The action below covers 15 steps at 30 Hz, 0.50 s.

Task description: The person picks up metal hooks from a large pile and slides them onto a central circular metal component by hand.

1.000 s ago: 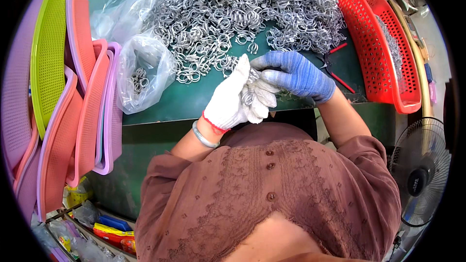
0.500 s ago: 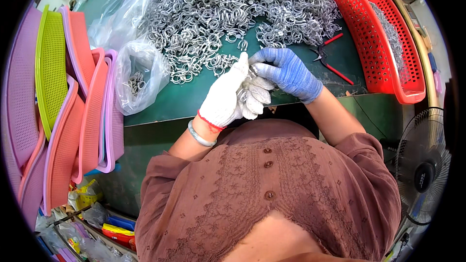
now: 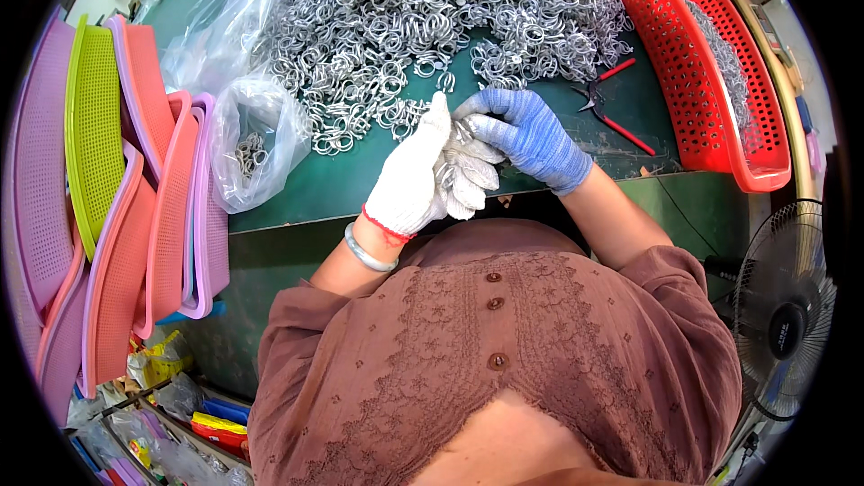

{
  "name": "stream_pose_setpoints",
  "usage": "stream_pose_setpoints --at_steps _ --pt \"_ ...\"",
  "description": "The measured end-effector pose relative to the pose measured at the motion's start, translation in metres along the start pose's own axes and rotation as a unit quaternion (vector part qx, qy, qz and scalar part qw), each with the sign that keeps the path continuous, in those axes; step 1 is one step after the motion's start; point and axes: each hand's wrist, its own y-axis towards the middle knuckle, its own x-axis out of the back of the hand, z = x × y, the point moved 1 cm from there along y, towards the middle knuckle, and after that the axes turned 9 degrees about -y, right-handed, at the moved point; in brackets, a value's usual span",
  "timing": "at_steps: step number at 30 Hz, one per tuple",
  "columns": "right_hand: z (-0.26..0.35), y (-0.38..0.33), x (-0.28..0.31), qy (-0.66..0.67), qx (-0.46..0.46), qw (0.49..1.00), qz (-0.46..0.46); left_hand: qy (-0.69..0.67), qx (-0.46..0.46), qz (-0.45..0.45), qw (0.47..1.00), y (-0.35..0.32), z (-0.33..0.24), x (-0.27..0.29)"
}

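My left hand (image 3: 409, 178), in a white knit glove with a red cuff, is closed with the thumb pointing away and the fingers curled in. Small grey metal rings show in its palm, partly covered by the greyed fingers. My right hand (image 3: 535, 139), in a blue knit glove, meets it from the right. Its thumb and forefinger pinch at a metal ring (image 3: 463, 128) by the left thumb; the ring's exact shape is hidden. Just beyond the hands lies a big heap of open metal rings (image 3: 405, 22) on the green table (image 3: 351, 187).
Red-handled pliers (image 3: 594, 99) lie open to the right, beside a red perforated basket (image 3: 670, 54) containing metal parts. A clear plastic bag (image 3: 279, 148) with a few rings stands on the left, near stacked coloured baskets (image 3: 94, 126). A black fan (image 3: 786, 328) is at the lower right.
Both hands have shifted very slightly left together with the view. The right fingers remain pinched beside the left thumb, and the heap looks the same.
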Motion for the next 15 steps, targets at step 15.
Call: stream_pose_setpoints --at_steps 15 --pt "-0.008 -0.008 0.027 0.368 0.001 0.926 -0.089 -0.151 0.020 -0.010 0.988 0.013 -0.007 0.016"
